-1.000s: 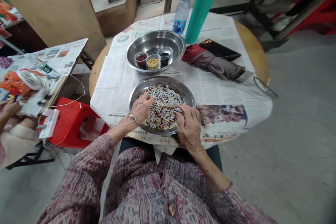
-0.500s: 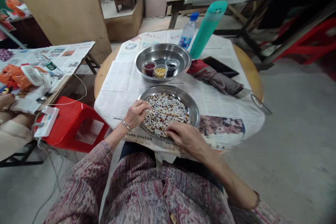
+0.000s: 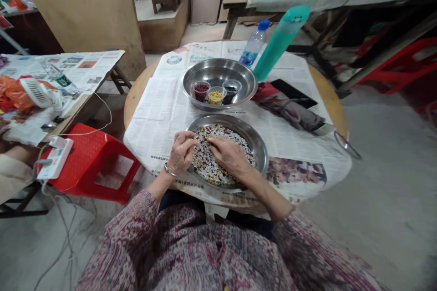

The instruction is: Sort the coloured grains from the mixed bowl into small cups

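Observation:
A shallow steel basin (image 3: 262, 148) holds a spread of mixed white, dark red, yellow and black grains (image 3: 213, 173). At its left rim is my left hand (image 3: 182, 153), fingers curled with thumb and forefinger close together. My right hand (image 3: 231, 158) reaches over the grains from the right, its fingertips bunched down at them near the left hand. Anything in either pinch is too small to make out. Behind stands a deeper steel basin (image 3: 239, 69) with clear cups of red beans (image 3: 201, 90), yellow grains (image 3: 216, 96) and black beans (image 3: 231, 90).
Newspaper (image 3: 150, 113) covers the round table. A blue-capped bottle (image 3: 254, 45), a teal bottle (image 3: 282, 43), a folded umbrella (image 3: 293, 109) and a dark flat device (image 3: 293, 93) lie or stand right of the basins. Left is a red stool (image 3: 85, 163) with a power strip (image 3: 56, 159).
My right hand has moved up and left across the grains, closer to my left hand. My left hand stays at the left rim. The view has shifted slightly.

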Demonstrator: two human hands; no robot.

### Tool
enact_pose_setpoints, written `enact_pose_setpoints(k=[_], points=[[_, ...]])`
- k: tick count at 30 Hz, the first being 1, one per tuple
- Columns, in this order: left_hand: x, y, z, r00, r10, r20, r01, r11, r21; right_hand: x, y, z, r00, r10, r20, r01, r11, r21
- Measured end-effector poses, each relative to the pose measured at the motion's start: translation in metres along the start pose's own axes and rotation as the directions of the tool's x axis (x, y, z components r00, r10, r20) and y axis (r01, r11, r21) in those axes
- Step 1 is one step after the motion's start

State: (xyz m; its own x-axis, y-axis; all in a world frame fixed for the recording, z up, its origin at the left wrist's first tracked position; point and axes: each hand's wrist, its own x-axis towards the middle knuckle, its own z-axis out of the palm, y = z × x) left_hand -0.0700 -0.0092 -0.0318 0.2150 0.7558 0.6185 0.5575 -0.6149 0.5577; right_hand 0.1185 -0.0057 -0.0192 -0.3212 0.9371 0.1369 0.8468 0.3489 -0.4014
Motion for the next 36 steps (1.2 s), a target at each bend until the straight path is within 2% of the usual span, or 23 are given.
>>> enact_pose_setpoints(k=[3,8,10,14,17,19,21,25,28,30,32,36], points=[[0.000,0.001,0.000,1.000,0.008,-0.024,-0.007,1.000,0.027,-0.006,0.023,-0.009,0.993,0.090,-0.072,-0.093,0.995,-0.044],[0.001,0.001,-0.001,0.999,-0.024,-0.039,0.026,0.998,0.057,-0.031,0.035,-0.027,0.980,0.189,-0.065,-0.197,0.965,-0.172],[0.001,0.001,0.000,0.998,-0.052,-0.047,0.054,0.997,0.053,-0.040,0.029,-0.026,0.986,0.159,-0.046,-0.164,0.975,-0.152],[0.002,-0.001,0.001,0.994,-0.112,-0.021,0.112,0.994,0.015,-0.049,0.003,-0.010,1.000,0.008,0.009,-0.008,1.000,0.022],[0.003,-0.006,0.002,0.987,-0.162,0.022,0.162,0.986,-0.030,-0.043,-0.017,0.003,0.991,-0.120,0.059,0.108,0.980,0.168],[0.003,-0.009,0.002,0.978,-0.200,0.060,0.204,0.976,-0.072,-0.031,-0.021,0.007,0.985,-0.164,0.047,0.151,0.967,0.207],[0.004,-0.013,0.003,0.971,-0.223,0.091,0.232,0.966,-0.111,-0.017,-0.014,0.006,0.989,-0.149,-0.003,0.147,0.975,0.167],[0.004,-0.018,0.005,0.961,-0.258,0.097,0.271,0.948,-0.165,0.006,0.021,-0.005,0.989,-0.054,-0.140,0.059,0.998,0.030],[0.003,-0.019,0.006,0.957,-0.278,0.088,0.290,0.937,-0.194,0.012,0.041,-0.010,0.979,0.026,-0.201,-0.042,0.996,-0.076],[0.003,-0.019,0.006,0.954,-0.287,0.082,0.298,0.933,-0.202,0.010,0.041,-0.009,0.977,0.056,-0.205,-0.088,0.985,-0.151],[0.003,-0.018,0.006,0.952,-0.294,0.079,0.304,0.932,-0.199,0.004,0.030,-0.005,0.985,0.028,-0.171,-0.060,0.981,-0.184],[0.004,-0.015,0.004,0.955,-0.288,0.072,0.297,0.936,-0.187,-0.005,0.000,-0.002,0.984,-0.171,-0.047,0.166,0.982,-0.094]])
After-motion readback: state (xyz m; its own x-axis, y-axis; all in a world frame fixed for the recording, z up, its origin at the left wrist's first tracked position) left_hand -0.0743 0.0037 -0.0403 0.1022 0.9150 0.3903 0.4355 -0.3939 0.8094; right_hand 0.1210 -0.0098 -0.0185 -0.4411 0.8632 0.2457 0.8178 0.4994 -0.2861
